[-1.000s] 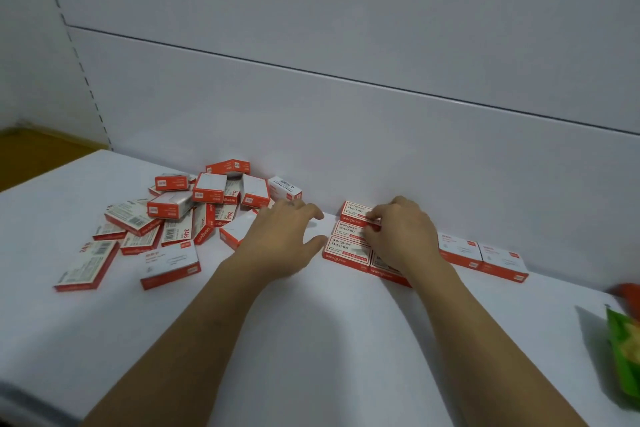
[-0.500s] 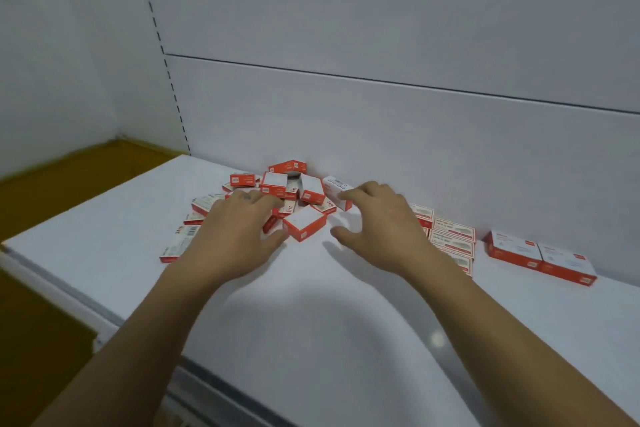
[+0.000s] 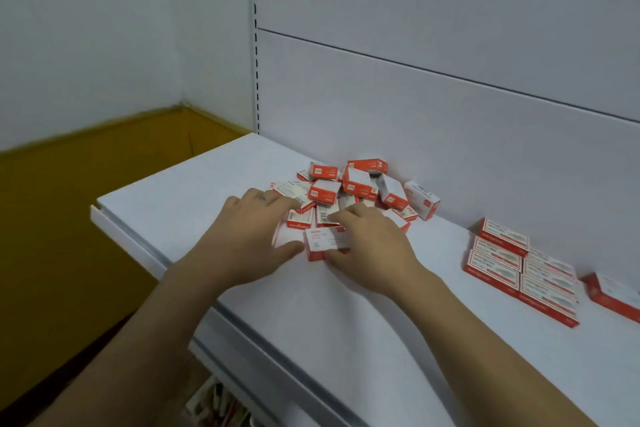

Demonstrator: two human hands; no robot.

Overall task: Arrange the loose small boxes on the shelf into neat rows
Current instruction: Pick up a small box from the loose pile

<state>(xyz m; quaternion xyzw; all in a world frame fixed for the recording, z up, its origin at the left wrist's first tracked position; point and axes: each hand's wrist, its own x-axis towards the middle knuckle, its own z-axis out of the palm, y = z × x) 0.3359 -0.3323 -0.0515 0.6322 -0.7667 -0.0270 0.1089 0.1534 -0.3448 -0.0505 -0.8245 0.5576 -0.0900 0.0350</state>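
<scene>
A loose pile of small red-and-white boxes [image 3: 358,189] lies against the back panel on the white shelf [image 3: 363,322]. My left hand [image 3: 254,236] rests on the pile's near left side, fingers spread over flat boxes, its thumb beside a single box [image 3: 322,243] at the front of the pile. My right hand [image 3: 369,248] grips that box, fingers over its top and thumb at its near edge. To the right, several boxes [image 3: 519,269] lie flat in neat rows, with two more boxes [image 3: 614,295] at the frame's right edge.
The shelf's left end [image 3: 114,218] is close to the pile, with a yellow floor [image 3: 69,218] beyond and below it. The grey back panel [image 3: 415,97] stands right behind the boxes. Goods show on a lower shelf [image 3: 218,406].
My right hand left the neat rows and moved left to the pile, closing on a box at its front. My left hand slid onto the pile. The view swung left.
</scene>
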